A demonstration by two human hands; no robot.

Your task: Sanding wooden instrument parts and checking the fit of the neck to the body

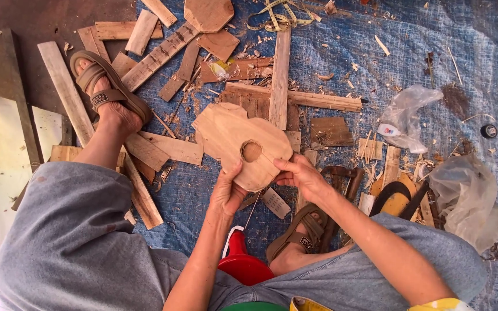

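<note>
Plywood cutout (233,137), shaped like a small guitar body with a round hole (252,151) in it, is what I hold up between my knees over the blue tarp (422,52). I have my left hand (228,193) clamped on its lower edge, thumb up near the hole, and my right hand (298,175) pinching its right rim. Below lie wood offcuts (162,55), shavings, a yellow tape measure (278,17) and clear plastic bags (468,198), with a red stool (243,262) under me.
</note>
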